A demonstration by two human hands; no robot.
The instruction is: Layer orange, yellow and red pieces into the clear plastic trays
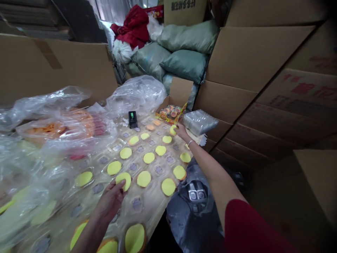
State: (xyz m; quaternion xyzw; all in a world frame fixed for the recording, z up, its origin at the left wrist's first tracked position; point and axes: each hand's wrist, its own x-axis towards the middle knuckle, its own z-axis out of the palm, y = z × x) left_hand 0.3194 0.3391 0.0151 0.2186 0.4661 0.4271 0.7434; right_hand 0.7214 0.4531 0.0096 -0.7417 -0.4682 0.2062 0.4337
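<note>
In the head view my left hand [113,197] pinches a yellow disc [124,181] at its edge, just over the table. My right hand [181,131] is stretched out to the far end of the table, its fingers closed on another yellow disc [173,130]. Between and around the hands lie many clear plastic trays. Some of their wells hold yellow discs with orange edges, such as this round piece [144,179]; others hold small greyish flat pieces, like this grey piece [158,170]. Two orange pieces [150,127] lie near the back.
An open display box [172,111] of wrapped items stands at the back, beside stacked clear trays [200,122]. A black tape-dispenser-like object [133,119] sits nearby. Plastic bags [79,126] cover the left side. Cartons [237,59] rise on the right; a dark bag [195,214] holds trays below.
</note>
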